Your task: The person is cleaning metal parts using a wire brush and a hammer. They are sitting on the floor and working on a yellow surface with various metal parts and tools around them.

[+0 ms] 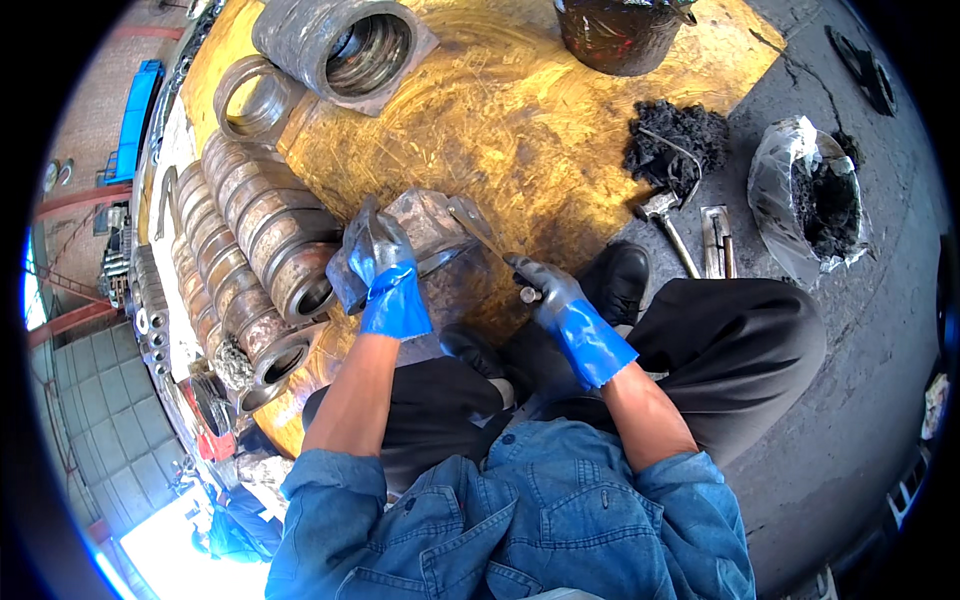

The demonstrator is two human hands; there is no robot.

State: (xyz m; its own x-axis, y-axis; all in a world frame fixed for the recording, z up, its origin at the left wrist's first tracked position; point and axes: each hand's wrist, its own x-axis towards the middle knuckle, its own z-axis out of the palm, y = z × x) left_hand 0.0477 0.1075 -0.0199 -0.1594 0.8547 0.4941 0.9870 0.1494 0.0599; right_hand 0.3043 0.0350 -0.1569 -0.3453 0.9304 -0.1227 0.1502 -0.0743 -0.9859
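Note:
Both hands wear blue gloves with grey, dirt-stained fingers. My left hand (378, 255) is closed on the left side of a heavy grey metal block (420, 222), which lies on the yellow worktop in front of my legs. My right hand (548, 288) is wrapped round the handle of a narrow-bladed hand tool (483, 230). Its thin blade points up and left, over the block's right end, and the butt of the handle shows below my fingers. Whether the blade touches the block I cannot tell.
Rows of rusty ring-shaped metal parts (270, 225) stand at the left, with a larger hollow casting (368, 55) behind. A dark bucket (620, 35) is at the back. On the right are black fibrous material (680, 140), a hammer (670, 225), a trowel (714, 245) and a plastic-lined container (785, 200).

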